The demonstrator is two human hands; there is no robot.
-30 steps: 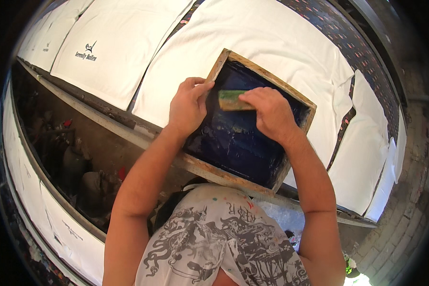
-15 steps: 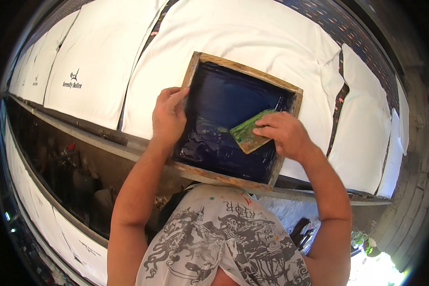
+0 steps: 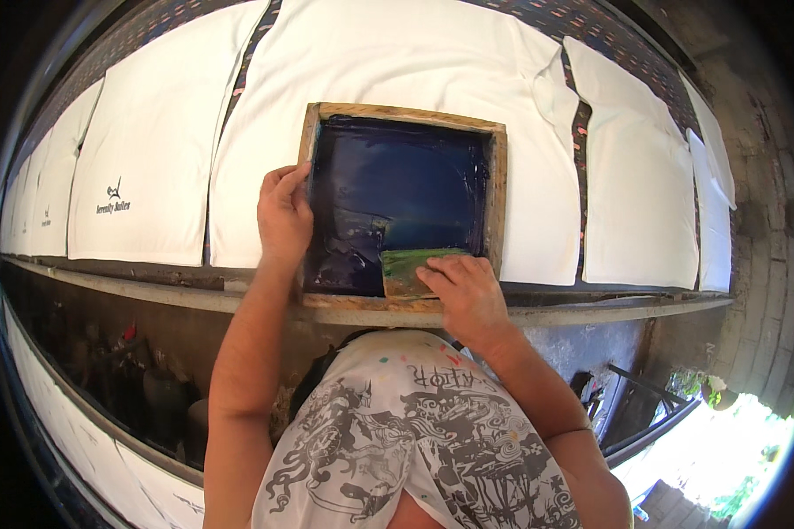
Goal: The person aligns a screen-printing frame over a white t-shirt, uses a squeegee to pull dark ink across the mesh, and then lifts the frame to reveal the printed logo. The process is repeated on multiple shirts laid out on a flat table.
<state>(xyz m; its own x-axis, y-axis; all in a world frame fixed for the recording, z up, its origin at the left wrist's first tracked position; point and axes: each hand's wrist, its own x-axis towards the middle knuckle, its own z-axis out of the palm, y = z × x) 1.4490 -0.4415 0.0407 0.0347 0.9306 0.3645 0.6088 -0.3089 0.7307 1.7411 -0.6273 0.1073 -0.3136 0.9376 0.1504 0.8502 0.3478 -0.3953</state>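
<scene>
Pressing down on the near end of the screen, the right hand (image 3: 468, 295) has its fingers (image 3: 441, 273) closed over a green-smeared squeegee (image 3: 408, 269), holding it flat against the dark blue mesh just inside the frame's near rail. Over on the other side, the left hand (image 3: 284, 216) lies on the left rail of the wooden screen frame (image 3: 498, 198), fingers (image 3: 282, 181) together and laid along the wood, thumb toward the mesh, gripping nothing but steadying the frame. Blue ink coats the mesh (image 3: 397, 176) beyond the right fingers, glossy, with a lighter streak just ahead of the squeegee. Under the frame lies a white T-shirt (image 3: 397, 53), spread flat on the long tabletop (image 3: 194, 295), its cloth showing on all sides beyond both hands. Left of the left fingers sits another white shirt (image 3: 150, 159) carrying a small dark print, with more white shirts trailing off past it along the row. Right of the right fingers, a further white shirt (image 3: 635, 176) lies flat, well apart from the frame, and one more follows at the far edge. Dark patterned cloth (image 3: 578, 132) shows in the gaps between shirts. Below the hands, the person's own shirt (image 3: 415, 441), white with grey swirling print and small paint specks, fills the near view.
</scene>
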